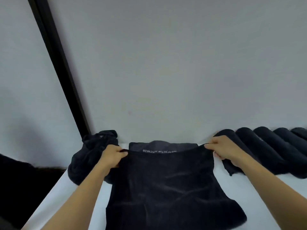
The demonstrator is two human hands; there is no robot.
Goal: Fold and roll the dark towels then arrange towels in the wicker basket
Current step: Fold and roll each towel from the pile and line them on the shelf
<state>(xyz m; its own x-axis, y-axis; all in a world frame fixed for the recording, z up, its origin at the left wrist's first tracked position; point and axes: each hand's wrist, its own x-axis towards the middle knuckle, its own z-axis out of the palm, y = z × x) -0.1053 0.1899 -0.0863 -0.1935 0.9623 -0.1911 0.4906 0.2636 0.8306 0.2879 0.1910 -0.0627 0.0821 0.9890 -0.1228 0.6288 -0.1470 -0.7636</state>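
Observation:
A dark towel [166, 183] lies spread on the white table [63, 196] in front of me. My left hand [113, 155] pinches its upper left corner and my right hand [224, 148] pinches its upper right corner, holding the near layer's edge stretched between them. Behind that edge a far strip of the towel with pale lettering [159, 151] shows. A crumpled heap of dark towels [89, 156] sits at the left, partly behind my left hand. Several rolled dark towels [274, 148] lie side by side at the right. No wicker basket is in view.
A pale wall [166, 63] rises right behind the table. A black vertical post [56, 67] runs down to the table's back left corner. The table's left edge drops off to a dark area [20, 188].

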